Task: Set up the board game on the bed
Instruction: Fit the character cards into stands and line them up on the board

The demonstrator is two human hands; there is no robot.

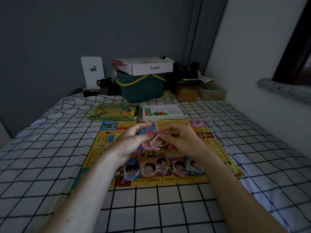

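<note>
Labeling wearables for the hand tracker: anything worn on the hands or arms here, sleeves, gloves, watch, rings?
Nothing visible. The left hand and right hand are bare, with no gloves, and both forearms are uncovered up to the frame edge. No watch or band shows; the dim light leaves rings uncertain.

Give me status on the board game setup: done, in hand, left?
Done: board lies open on the bed, five character cards in a row along its near edge. In hand: left hand holds a card stack; right hand pinches one card. Left: coloured pieces still in the white tray.
</note>
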